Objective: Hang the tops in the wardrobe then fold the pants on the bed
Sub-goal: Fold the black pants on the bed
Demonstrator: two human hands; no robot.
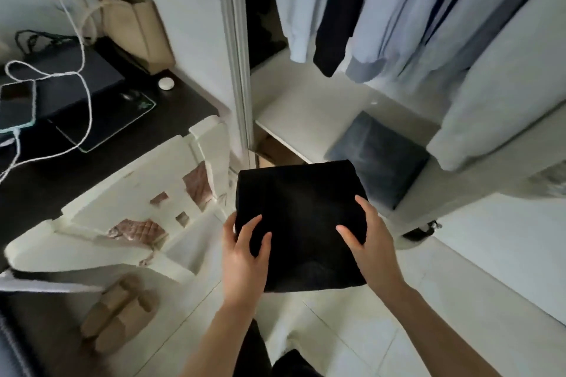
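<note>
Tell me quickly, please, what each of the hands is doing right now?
Left hand: holds the folded black pants, thumb on top.
Right hand: holds the same pants.

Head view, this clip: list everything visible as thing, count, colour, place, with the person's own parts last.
folded garment: one, black, held in front of the wardrobe
folded jeans: one, grey-blue, on the wardrobe shelf
wardrobe shelf: one, white, below the hanging clothes
hanging clothes: several, pale blue, white and one dark navy, top right
tote bag: one, beige, against the wall on the desk
phone: one, dark, plugged into a cable at left
cable: one, white, looping over the desk
desk: one, dark, left
slippers: two, tan, on the floor lower left
hands: two, left hand and right hand, gripping the garment's sides
</note>
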